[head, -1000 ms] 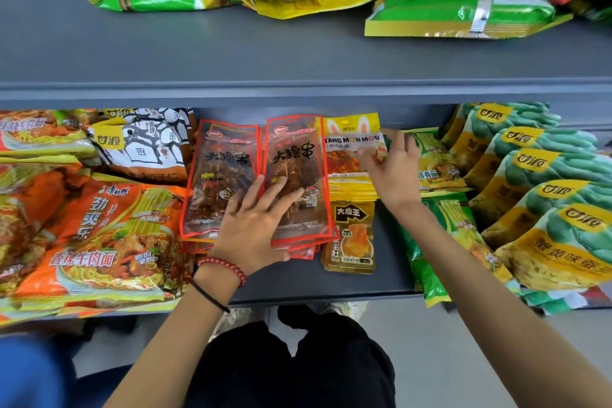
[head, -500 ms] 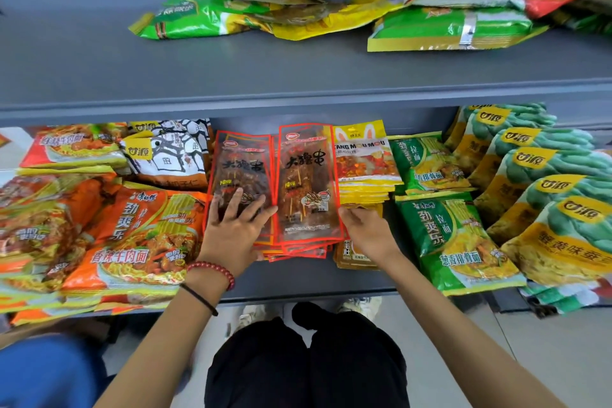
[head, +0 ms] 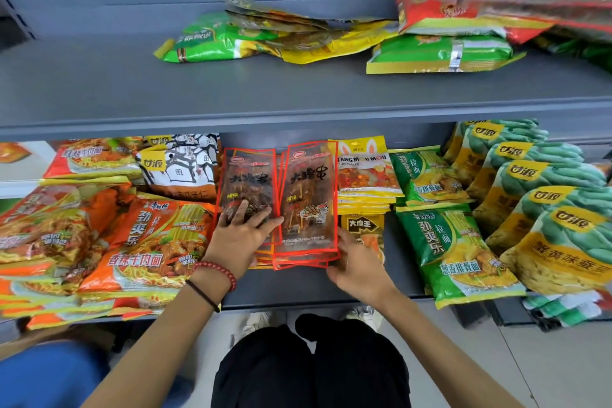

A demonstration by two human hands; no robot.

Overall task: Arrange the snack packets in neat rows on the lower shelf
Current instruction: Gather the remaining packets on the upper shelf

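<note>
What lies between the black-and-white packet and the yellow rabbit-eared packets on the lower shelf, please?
In the head view, two stacks of red-edged packets lie there, left hand on one.

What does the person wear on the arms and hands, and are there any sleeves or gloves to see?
Both forearms are bare, with no sleeve in view. Behind the left hand, the wrist carries a red bead bracelet and a thin black band. The right hand and its wrist carry nothing. No gloves.
</note>
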